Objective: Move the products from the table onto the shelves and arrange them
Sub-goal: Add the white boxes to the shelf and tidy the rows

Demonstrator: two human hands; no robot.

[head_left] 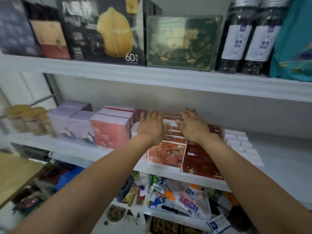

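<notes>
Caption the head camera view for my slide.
Left hand and right hand reach, open, over red boxes on the middle shelf.

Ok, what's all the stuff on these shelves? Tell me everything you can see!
black box: one, black with a yellow picture, top shelf
green box: one, dark green, top shelf
jars: two, dark contents, white labels, top shelf
bag: one, teal, top shelf, far right
lilac boxes: several, pale purple, middle shelf, left
pink boxes: a few, pink, middle shelf
red boxes: a few, red, middle shelf, below the hands
maroon boxes: a few, maroon, middle shelf
white boxes: several, white, middle shelf, right
clear bag: one, clear, small colourful things inside, lower shelf
left hand, right hand: two, open flat above the red boxes
</notes>
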